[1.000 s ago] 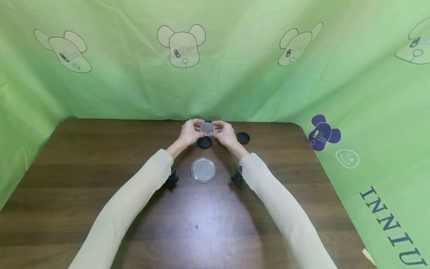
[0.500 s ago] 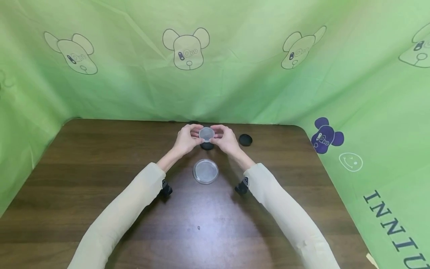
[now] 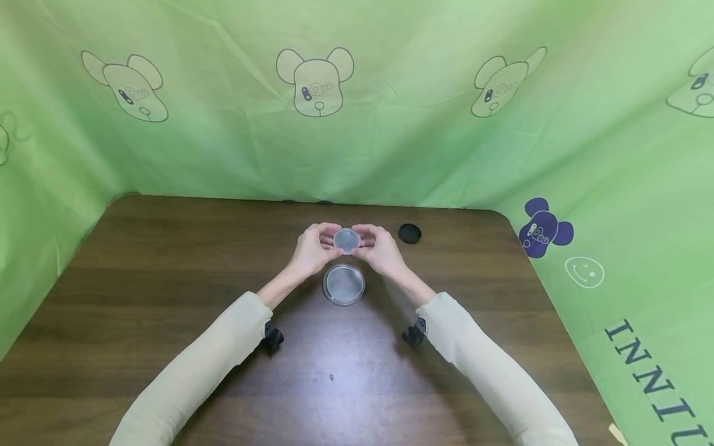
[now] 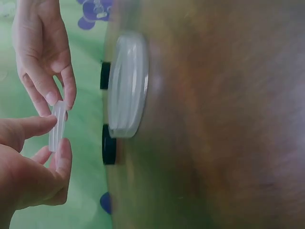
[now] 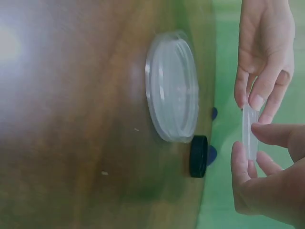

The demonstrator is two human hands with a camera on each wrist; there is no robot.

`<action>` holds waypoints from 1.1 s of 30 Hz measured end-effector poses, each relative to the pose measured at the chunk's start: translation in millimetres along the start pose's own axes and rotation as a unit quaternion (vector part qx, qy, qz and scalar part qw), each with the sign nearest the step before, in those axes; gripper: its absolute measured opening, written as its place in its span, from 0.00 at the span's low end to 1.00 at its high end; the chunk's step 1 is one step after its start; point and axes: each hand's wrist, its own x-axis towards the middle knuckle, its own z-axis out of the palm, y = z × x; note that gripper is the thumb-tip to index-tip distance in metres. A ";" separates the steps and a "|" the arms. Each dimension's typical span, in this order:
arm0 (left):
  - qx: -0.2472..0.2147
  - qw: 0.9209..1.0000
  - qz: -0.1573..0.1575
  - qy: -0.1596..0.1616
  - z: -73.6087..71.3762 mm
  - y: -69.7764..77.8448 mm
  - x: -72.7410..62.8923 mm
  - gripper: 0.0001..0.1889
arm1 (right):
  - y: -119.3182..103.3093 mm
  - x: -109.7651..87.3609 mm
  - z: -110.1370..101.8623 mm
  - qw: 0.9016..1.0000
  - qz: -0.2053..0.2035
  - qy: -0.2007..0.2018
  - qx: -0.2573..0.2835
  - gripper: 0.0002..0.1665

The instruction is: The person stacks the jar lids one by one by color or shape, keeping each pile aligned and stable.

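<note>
Head view shows us the left hand (image 3: 313, 251) and right hand (image 3: 382, 251) closer to the large clear dish (image 3: 344, 285) than a second ago, thumbs and fingers pinching opposite edges of a small translucent disc (image 3: 347, 241) raised just beyond it. We see the dish is round and glossy; beyond it, rightward, a round black cap (image 3: 409, 233) rests on the wood-grained table (image 3: 139, 297).
</note>
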 end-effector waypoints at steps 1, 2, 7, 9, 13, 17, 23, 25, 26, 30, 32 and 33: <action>0.002 1.000 0.000 -0.002 0.9 0.0 -3.5 0.24 | 0.6 -3.9 0.4 1.000 -0.001 -0.002 0.000 0.29; 0.004 1.000 0.002 -0.003 1.4 0.0 -6.8 0.24 | 1.2 -7.6 0.7 1.000 -0.002 -0.004 -0.001 0.29; 0.018 1.000 0.003 -0.014 1.9 2.3 -21.7 0.23 | 2.3 -23.8 2.0 1.000 -0.008 -0.009 -0.007 0.29; 0.021 1.000 0.000 -0.017 1.7 2.6 -27.0 0.23 | 3.1 -28.6 2.9 1.000 -0.009 -0.011 -0.008 0.29; 0.025 1.000 0.000 -0.019 3.1 0.4 -36.0 0.23 | 5.8 -35.9 5.8 1.000 -0.017 -0.012 -0.010 0.28; 0.028 0.999 -0.009 -0.014 4.7 -1.5 -45.7 0.22 | 8.1 -42.6 9.3 0.999 -0.018 -0.019 -0.020 0.28; 0.039 0.999 -0.020 -0.013 7.7 -2.6 -57.8 0.22 | 8.9 -52.3 12.4 0.999 -0.020 -0.027 -0.036 0.27; 0.043 0.999 -0.020 -0.014 8.8 -3.4 -60.4 0.22 | 8.6 -55.2 12.7 0.999 -0.019 -0.029 -0.039 0.27; 0.044 0.999 -0.021 -0.016 9.3 -3.7 -61.7 0.22 | 8.7 -56.6 12.7 0.998 -0.018 -0.031 -0.042 0.27; 0.050 0.998 -0.024 -0.023 10.9 -3.9 -65.7 0.22 | 10.3 -61.1 12.8 0.998 -0.011 -0.037 -0.047 0.26; 0.053 0.998 -0.024 -0.027 11.8 -3.7 -66.6 0.22 | 12.1 -62.0 13.2 0.998 -0.008 -0.036 -0.050 0.26; 0.055 0.998 -0.024 -0.028 12.2 -3.9 -66.6 0.22 | 13.1 -62.2 13.7 0.998 -0.007 -0.035 -0.050 0.26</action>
